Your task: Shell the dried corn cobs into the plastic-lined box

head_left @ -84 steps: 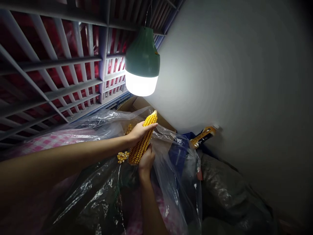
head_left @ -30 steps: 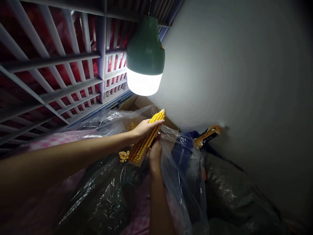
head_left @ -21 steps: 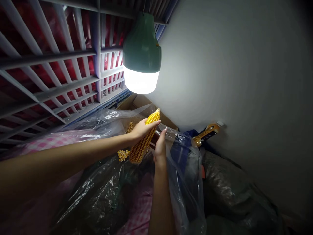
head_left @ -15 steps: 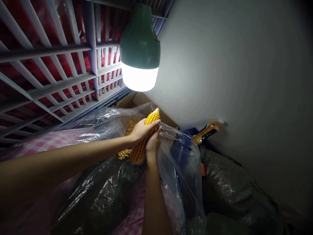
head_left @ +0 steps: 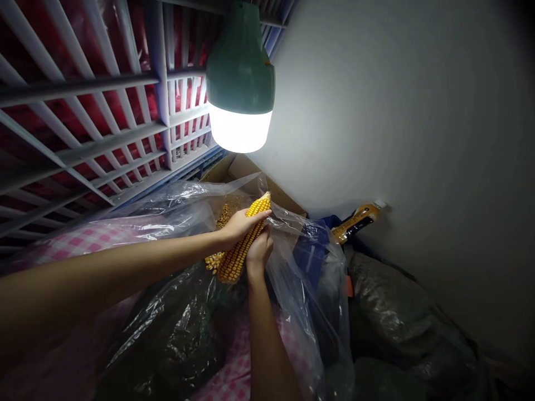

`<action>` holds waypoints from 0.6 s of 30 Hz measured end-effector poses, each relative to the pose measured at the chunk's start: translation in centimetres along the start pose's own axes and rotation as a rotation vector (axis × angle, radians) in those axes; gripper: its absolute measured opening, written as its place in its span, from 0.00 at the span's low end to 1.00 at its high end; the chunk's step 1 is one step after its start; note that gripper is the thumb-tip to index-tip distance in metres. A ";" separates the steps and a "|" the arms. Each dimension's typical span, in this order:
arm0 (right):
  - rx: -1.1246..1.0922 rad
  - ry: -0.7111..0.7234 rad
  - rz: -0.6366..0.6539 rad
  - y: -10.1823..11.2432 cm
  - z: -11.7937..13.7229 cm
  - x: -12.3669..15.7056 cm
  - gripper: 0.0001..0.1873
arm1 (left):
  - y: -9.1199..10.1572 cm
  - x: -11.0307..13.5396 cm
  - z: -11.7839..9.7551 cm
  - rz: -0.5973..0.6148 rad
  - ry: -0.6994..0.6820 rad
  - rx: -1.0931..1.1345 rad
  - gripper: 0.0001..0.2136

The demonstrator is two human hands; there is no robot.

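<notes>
Far to the left of the ear of corn point(head_left: 234, 259), a white lattice panel point(head_left: 104, 111) stands with red showing behind it, and a pink-checked cloth point(head_left: 83, 236) lies lower down. Closer in, just left of the ear, a small heap of loose kernels point(head_left: 214, 262) sits on dark plastic, with more kernels point(head_left: 224, 218) just behind my left hand point(head_left: 240, 227).

The ear itself is between my hands, tilted with its tip up and to the right, its lower end free. My left hand grips it near the tip, fingers together and wrapped over the kernels. My right hand point(head_left: 259, 252) clamps the middle from the other side, fingers closed on the ear, just below the left hand and touching it.

Above the ear hangs a lit green-topped lamp point(head_left: 239, 83), and a cardboard box point(head_left: 246, 170) sits just beyond it. To the right, a clear plastic bag point(head_left: 301, 262) drapes over blue cloth point(head_left: 311, 250). Further right are a bulging dark sack point(head_left: 388, 317) and a yellow-and-black packet point(head_left: 355, 223) against a pale wall point(head_left: 376, 111).
</notes>
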State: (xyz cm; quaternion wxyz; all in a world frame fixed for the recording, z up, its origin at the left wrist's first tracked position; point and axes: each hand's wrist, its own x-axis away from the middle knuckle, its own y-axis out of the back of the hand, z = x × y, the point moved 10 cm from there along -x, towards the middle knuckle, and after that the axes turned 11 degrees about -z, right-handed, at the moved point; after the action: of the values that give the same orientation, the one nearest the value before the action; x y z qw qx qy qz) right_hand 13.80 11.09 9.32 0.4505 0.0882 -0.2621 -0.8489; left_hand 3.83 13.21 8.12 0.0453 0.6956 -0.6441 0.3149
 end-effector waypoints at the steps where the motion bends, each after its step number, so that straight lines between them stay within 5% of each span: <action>1: -0.018 -0.018 -0.010 0.2 -0.3 -0.1 0.27 | -0.3 0.2 0.4 0.023 0.055 0.005 0.24; 5: -0.066 -0.086 0.026 0.6 -1.1 -0.7 0.27 | -0.7 0.8 0.1 0.026 0.094 0.023 0.24; 11: -0.291 -0.332 0.292 -0.5 -1.1 -1.0 0.33 | -1.5 0.8 -0.6 0.065 0.162 0.076 0.26; 18: -0.212 -0.160 0.332 -2.1 0.4 -1.0 0.41 | -0.3 0.5 -2.9 -0.072 -0.196 -0.187 0.25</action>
State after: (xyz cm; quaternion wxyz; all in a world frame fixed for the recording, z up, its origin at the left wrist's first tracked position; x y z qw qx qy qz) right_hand 12.72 12.98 8.46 0.5685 -0.0718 -0.2172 -0.7903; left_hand 3.03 14.23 10.78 0.0580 0.7384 -0.6467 0.1821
